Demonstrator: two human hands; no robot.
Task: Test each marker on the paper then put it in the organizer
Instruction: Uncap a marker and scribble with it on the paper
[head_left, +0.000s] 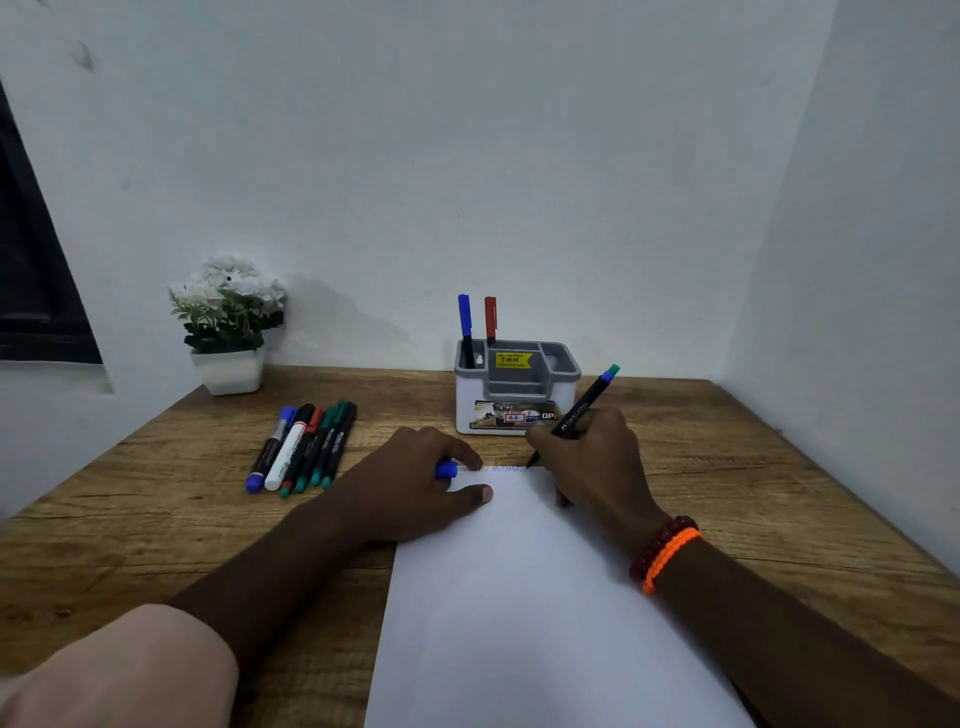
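My right hand (592, 457) grips a black marker (579, 410) with its tip on the far edge of the white paper (519, 597), where red and blue scribbles run. Resting on the paper's far left corner, my left hand (415, 483) is closed around a blue cap (445, 470). The white and grey organizer (517, 387) stands just behind my hands, with a blue marker (465, 322) and a red marker (490, 319) upright in its left compartment. Several more markers (301, 447) lie in a row on the table to the left.
A white pot of white flowers (228, 322) stands at the back left of the wooden table (753, 467). White walls close in behind and on the right. A dark window frame (31, 286) is at the far left.
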